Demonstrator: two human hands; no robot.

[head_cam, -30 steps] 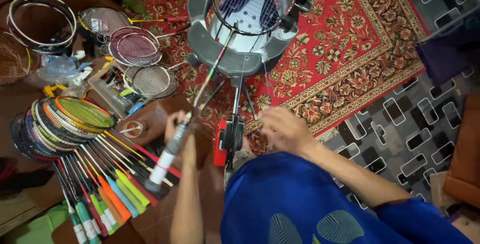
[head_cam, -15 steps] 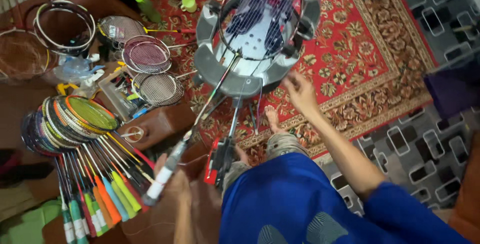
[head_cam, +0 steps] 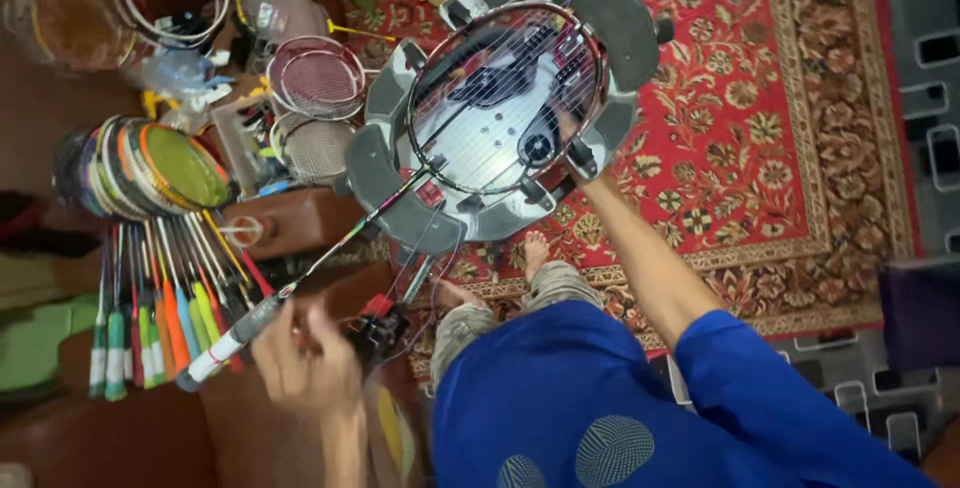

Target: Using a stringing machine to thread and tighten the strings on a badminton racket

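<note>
One racket [head_cam: 505, 98] is clamped flat in the grey stringing machine [head_cam: 400, 213], its handle [head_cam: 235, 333] slanting down to the lower left. The right hand [head_cam: 578, 153] is reached to the frame's lower right edge; whether its fingers are closed cannot be told. The left hand [head_cam: 300, 363], blurred and loosely curled, is held beside the handle and a red-black tool [head_cam: 375, 323]. Loose string could be snagged or slackened if tugged unevenly. Stacked rackets [head_cam: 150, 173] are laid left, on a red carpet [head_cam: 760, 118].
</note>
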